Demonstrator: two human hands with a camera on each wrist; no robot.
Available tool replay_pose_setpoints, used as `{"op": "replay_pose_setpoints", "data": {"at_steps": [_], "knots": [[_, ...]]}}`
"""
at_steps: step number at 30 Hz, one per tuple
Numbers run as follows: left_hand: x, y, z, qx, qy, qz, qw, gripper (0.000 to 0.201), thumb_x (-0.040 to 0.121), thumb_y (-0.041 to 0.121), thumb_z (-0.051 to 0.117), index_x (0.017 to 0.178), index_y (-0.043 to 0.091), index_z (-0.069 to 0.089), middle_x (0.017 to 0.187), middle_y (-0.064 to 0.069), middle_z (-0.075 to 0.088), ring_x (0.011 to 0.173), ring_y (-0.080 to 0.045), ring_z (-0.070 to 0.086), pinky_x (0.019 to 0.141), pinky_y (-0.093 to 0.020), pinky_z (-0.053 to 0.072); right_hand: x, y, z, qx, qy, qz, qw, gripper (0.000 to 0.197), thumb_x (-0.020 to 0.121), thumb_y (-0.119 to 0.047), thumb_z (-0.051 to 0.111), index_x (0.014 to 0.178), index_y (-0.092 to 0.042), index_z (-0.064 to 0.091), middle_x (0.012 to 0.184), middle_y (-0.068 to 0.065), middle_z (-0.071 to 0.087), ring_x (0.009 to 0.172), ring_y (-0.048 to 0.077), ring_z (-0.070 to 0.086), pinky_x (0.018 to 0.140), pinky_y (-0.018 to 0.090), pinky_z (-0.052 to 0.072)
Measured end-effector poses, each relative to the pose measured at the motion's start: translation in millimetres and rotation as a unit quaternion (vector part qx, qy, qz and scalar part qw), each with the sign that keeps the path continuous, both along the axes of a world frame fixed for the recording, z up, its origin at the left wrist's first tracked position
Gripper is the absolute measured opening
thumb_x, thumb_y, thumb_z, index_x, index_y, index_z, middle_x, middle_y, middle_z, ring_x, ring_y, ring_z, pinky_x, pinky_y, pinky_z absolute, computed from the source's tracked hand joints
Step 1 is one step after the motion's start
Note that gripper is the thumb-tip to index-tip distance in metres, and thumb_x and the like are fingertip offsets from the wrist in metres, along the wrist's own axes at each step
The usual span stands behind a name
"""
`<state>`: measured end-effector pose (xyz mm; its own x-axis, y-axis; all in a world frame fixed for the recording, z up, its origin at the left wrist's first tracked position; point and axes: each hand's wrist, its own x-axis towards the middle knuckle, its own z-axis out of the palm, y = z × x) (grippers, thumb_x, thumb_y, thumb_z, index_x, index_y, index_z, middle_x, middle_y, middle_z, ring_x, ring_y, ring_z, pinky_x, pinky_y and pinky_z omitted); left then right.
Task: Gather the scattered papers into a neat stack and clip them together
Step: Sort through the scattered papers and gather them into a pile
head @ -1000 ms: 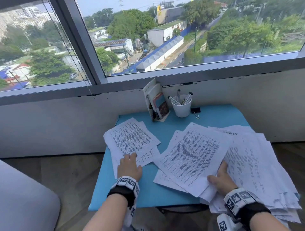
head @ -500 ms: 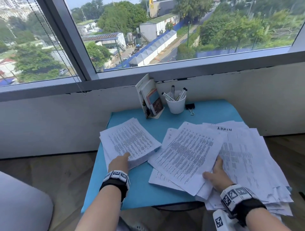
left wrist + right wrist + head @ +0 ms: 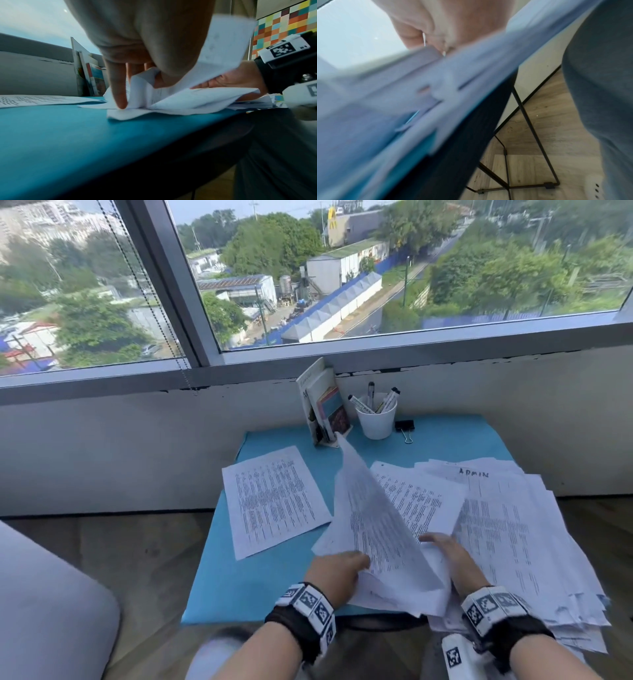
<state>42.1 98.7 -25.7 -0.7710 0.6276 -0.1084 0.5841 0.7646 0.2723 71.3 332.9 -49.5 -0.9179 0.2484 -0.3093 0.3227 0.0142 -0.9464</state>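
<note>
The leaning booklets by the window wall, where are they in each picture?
Head view: the leaning card booklets stand at the back of the blue table, left of the white pen cup.
Left wrist view: the booklets are left of centre, behind the left hand.
Right wrist view: not in it.
Shared landmark: the blue table.

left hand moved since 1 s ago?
Yes. The left hand left the left paper stack and shifted right across the blue table to the lifted sheets.
</note>
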Motion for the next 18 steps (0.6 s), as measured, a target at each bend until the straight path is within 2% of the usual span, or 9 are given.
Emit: {"op": "replay_pose_setpoints", "data": {"at_steps": [2,3,5,8,10,12,15,16,18], "knots": [[-3,2,-2,-0.020,-0.014,-0.025,0.999,0.034,0.087,0.009,0.042,0.115,0.020,0.057,0.122,0.000,0.057,0.108,-0.028,0.056,0.081,-0.037,0.044,-2,-2,3,-0.159,-0.013,0.003,0.987,0.061,0.068,-0.069,0.061,0.097,-0.016,0.070,0.103,0.017,0.071,0.096,0.033,0.067,0.085,0.047,0.053],[-5,2,-2,-0.019,-0.025,-0.039,0.999,0.034,0.085,0.010,0.043,0.114,0.020,0.058,0.121,0.000,0.058,0.109,-0.028,0.055,0.082,-0.037,0.045,-5,-2,2,-0.195,-0.020,0.001,0.981,0.077,0.053,-0.072,0.070,0.101,-0.012,0.069,0.101,0.019,0.071,0.093,0.035,0.067,0.080,0.048,0.055],[-10,-2,0,-0.010,-0.041,-0.058,0.997,0.035,0.080,0.022,0.042,0.109,0.021,0.061,0.115,0.002,0.059,0.108,-0.026,0.055,0.085,-0.037,0.047,-8,1,-3,-0.195,-0.032,0.007,0.980,0.097,0.036,-0.064,0.083,0.112,-0.007,0.064,0.109,0.022,0.068,0.100,0.038,0.065,0.089,0.054,0.050],[-16,-14,3,0.059,-0.081,-0.027,0.995,0.048,0.081,0.056,0.043,0.117,0.028,0.059,0.124,0.010,0.059,0.117,-0.012,0.052,0.102,-0.030,0.039,-2,3,-2,-0.066,-0.029,0.021,0.997,0.074,0.053,-0.048,0.080,0.112,-0.007,0.062,0.106,0.016,0.070,0.095,0.032,0.068,0.089,0.048,0.051],[-25,-26,1,0.121,-0.052,0.038,0.991,0.065,0.080,0.069,0.035,0.128,0.028,0.052,0.135,0.010,0.052,0.126,-0.009,0.045,0.107,-0.025,0.030,0,4,-3,0.026,-0.032,0.024,0.999,0.046,0.074,-0.021,0.073,0.115,-0.007,0.058,0.110,0.013,0.068,0.094,0.030,0.066,0.091,0.046,0.050],[-42,-41,-4,0.110,0.018,0.149,0.982,0.066,0.083,0.064,0.038,0.136,0.025,0.043,0.142,0.004,0.042,0.134,-0.015,0.036,0.110,-0.031,0.029,0,4,-6,0.051,-0.027,0.013,0.998,0.047,0.083,-0.003,0.063,0.126,-0.013,0.047,0.117,0.008,0.060,0.104,0.028,0.059,0.099,0.045,0.044],[-65,-61,-15,-0.039,-0.036,0.275,0.960,0.075,0.087,0.047,0.053,0.148,0.020,0.019,0.155,-0.004,0.017,0.143,-0.022,0.017,0.113,-0.040,0.027,-2,7,-11,0.047,-0.023,0.012,0.999,0.063,0.082,-0.001,0.065,0.132,-0.024,0.035,0.125,0.004,0.053,0.111,0.027,0.055,0.101,0.050,0.042],[-71,-65,-17,-0.064,-0.063,0.284,0.954,0.079,0.087,0.047,0.054,0.149,0.020,0.014,0.156,-0.003,0.015,0.143,-0.023,0.018,0.113,-0.041,0.028,-2,8,-12,0.043,-0.024,0.013,0.999,0.064,0.081,-0.001,0.066,0.131,-0.026,0.034,0.124,0.004,0.053,0.110,0.027,0.056,0.100,0.052,0.042],[-81,-68,-16,-0.077,-0.073,0.284,0.953,0.079,0.087,0.047,0.054,0.149,0.022,0.013,0.153,-0.003,0.026,0.137,-0.024,0.033,0.108,-0.043,0.035,-2,8,-12,0.040,-0.026,0.014,0.999,0.065,0.082,-0.001,0.066,0.131,-0.026,0.032,0.122,0.003,0.053,0.108,0.026,0.056,0.099,0.049,0.043]]}}
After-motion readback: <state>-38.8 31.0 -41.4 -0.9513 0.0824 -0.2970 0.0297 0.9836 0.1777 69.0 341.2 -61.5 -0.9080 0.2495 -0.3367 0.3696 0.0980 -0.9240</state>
